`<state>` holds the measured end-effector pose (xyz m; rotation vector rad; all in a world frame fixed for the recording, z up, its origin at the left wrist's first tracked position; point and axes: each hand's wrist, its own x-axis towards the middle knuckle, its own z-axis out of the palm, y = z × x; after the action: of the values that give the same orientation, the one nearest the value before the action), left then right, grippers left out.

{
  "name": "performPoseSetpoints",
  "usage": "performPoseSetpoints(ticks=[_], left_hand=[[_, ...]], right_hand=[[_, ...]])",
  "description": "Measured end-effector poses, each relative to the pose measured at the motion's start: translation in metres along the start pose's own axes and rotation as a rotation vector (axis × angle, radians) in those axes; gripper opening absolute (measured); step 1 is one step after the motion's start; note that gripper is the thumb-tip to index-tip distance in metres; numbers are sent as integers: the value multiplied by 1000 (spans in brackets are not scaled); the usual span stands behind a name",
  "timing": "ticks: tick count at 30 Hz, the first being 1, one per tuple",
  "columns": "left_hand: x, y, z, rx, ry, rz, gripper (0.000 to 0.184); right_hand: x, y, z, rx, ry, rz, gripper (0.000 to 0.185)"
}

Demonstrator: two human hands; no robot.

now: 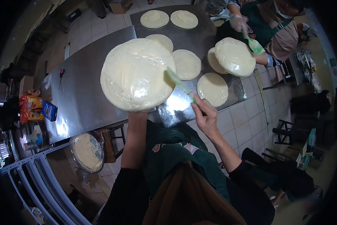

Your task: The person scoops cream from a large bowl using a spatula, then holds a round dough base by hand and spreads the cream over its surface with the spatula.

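Observation:
A large round cake layer (136, 75) coated in pale cream is held up over the metal table. My left hand (139, 111) is under it, mostly hidden, with only the wrist area showing below the rim. My right hand (205, 114) is closed on the handle of a green spatula (179, 82), whose cream-smeared blade touches the right edge of the cream. Flat cream-topped rounds lie just beyond, one (186, 65) to the right of the held layer and another (212, 89) near the table's front edge.
Across the table (89, 82), a co-worker's gloved hand (239, 23) holds another green spatula (256, 46) by a raised creamed round (234, 57). Red scissors (61, 78) lie at left. A bowl of cream (87, 152) stands below the table's left part.

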<state>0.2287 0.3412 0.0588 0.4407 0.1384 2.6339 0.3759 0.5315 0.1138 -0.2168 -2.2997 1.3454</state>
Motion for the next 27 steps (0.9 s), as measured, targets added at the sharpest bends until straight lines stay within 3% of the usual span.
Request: performPoseSetpoints(ticks=[3, 5, 7, 8, 11, 13, 16, 18, 20, 25, 27], left_hand=[[-1, 1, 0, 2, -7, 7, 76], [-1, 2, -1, 3, -3, 10, 76], [-5, 0, -3, 9, 6, 11, 76], [-6, 0, -2, 12, 6, 10, 76], [-10, 5, -1, 20, 3, 14, 76], [-11, 5, -1, 26, -2, 26, 77], [-11, 3, -4, 17, 3, 31, 78], [-10, 0, -4, 16, 8, 31, 78], [-8, -2, -4, 19, 12, 26, 79], [-10, -4, -2, 15, 28, 16, 79], [-10, -5, -1, 12, 26, 18, 80]], right_hand=[[-30, -16, 18, 134, -217, -64, 34], [-30, -21, 37, 273, -152, -148, 35], [-16, -18, 39, 424, -161, 155, 34], [-4, -21, 34, 582, -204, 501, 34], [47, -23, 15, 770, -112, 373, 35], [57, -21, -7, 478, -96, 242, 35], [42, -18, -10, -42, 69, -278, 42], [-6, -29, -6, -364, -230, -256, 52], [-24, -50, -3, -206, -307, -259, 59], [21, -30, -20, -188, -80, -130, 57], [3, -39, -9, -174, -216, -260, 53]])
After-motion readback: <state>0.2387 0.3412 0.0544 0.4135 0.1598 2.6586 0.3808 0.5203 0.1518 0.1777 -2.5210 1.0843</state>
